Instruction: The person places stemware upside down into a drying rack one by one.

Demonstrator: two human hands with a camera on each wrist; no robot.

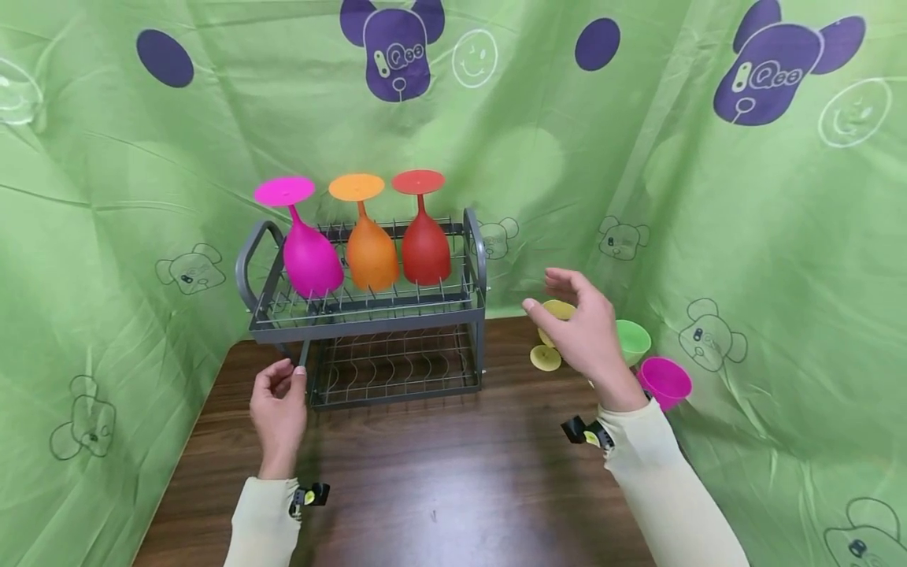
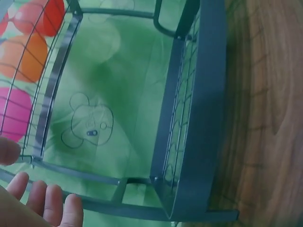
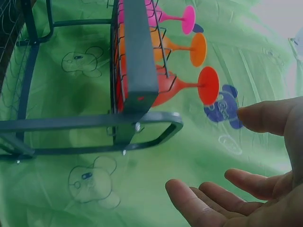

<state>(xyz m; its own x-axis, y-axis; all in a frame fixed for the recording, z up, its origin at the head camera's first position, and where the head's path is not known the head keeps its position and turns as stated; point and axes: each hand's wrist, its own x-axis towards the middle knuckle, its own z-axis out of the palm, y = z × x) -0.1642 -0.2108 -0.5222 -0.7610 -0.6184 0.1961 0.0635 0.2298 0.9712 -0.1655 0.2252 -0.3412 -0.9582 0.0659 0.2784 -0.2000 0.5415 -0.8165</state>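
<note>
Three plastic wine glasses stand upside down on the upper tier of a dark grey dish rack [image 1: 383, 316]: a magenta one [image 1: 312, 258], an orange one [image 1: 372, 256] and a red one [image 1: 426, 250]. My left hand [image 1: 279, 405] is by the rack's left front leg, fingers loosely bent; whether it touches the metal I cannot tell. In the left wrist view a gap separates its thumb from its fingers [image 2: 53, 203]. Right of the rack, my right hand [image 1: 583, 331] is raised with fingers spread and nothing in it. It partly covers a yellow wine glass [image 1: 545, 358].
Behind my right wrist are a green glass [image 1: 633, 341] and another magenta glass [image 1: 664, 381], both mouth up. The rack's lower wire tier [image 1: 397, 366] sits close above the wooden table [image 1: 439, 480]. Green printed curtain [image 1: 538, 157] encloses the back and sides.
</note>
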